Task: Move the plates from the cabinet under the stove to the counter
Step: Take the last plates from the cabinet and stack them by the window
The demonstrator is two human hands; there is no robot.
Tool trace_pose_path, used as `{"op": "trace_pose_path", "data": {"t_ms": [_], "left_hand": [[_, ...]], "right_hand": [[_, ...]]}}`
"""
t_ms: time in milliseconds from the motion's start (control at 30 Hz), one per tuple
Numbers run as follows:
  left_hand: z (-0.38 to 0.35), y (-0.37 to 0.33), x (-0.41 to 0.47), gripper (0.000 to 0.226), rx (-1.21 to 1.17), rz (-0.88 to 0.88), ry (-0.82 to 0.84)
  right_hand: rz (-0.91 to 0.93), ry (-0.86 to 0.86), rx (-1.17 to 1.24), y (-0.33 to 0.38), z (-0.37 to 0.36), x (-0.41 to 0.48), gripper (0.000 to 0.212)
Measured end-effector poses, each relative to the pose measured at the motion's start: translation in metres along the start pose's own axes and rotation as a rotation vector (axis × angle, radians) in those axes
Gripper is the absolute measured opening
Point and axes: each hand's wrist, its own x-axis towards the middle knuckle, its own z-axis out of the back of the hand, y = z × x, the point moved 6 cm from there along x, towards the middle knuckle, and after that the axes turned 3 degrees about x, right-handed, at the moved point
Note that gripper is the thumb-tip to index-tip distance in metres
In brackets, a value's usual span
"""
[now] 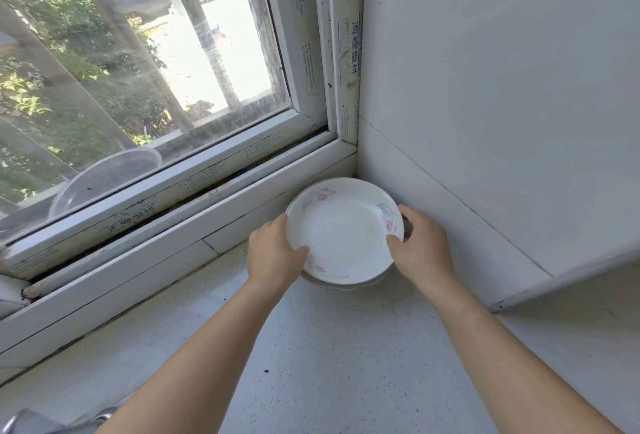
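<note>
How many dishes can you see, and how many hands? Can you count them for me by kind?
White plates with pink flowers: at least 2, a top plate on a stack whose lower rims peek out underneath; the exact number is hidden
Clear plastic bowl by the window: 1
Hands: 2, the left hand and the right hand, both gripping the top plate
Total: at least 5

Daylight comes through a white-framed window at ten o'clock, meeting a plain white wall at two o'clock above the speckled grey worktop.
</note>
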Motion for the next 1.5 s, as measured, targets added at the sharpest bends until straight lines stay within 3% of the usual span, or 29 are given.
{"op": "trace_pose_path", "data": {"t_ms": [167,267,433,633,967,1333,1500], "left_hand": [[0.003,-0.008,-0.017,0.058,0.116,-0.194,-0.064],[0.001,-0.021,-0.032,0.051,0.13,-0.434,-0.038],[-0.015,-0.027,-0.054,0.039,0.189,-0.655,0.074],[-0.017,-0.029,-0.055,0.028,0.208,-0.75,0.042],[-0.014,-0.025,-0.048,0.023,0.215,-0.777,0.03],[-0.022,-0.018,-0.05,0.029,0.285,-0.696,-0.001],[-0.017,-0.007,-0.062,0.046,0.294,-0.553,0.045]], "right_hand": [[0.175,0.026,-0.186,0.004,-0.003,-0.012,0.044],[0.393,0.064,-0.255,0.013,-0.008,-0.03,0.038],[0.523,0.36,-0.349,0.01,-0.026,-0.053,0.038],[0.708,0.285,-0.398,0.016,-0.025,-0.054,0.035],[0.755,0.296,-0.376,0.013,-0.036,-0.049,0.032],[0.747,0.302,-0.431,0.02,-0.036,-0.051,0.032],[0.553,0.31,-0.395,0.011,-0.025,-0.057,0.04]]}}
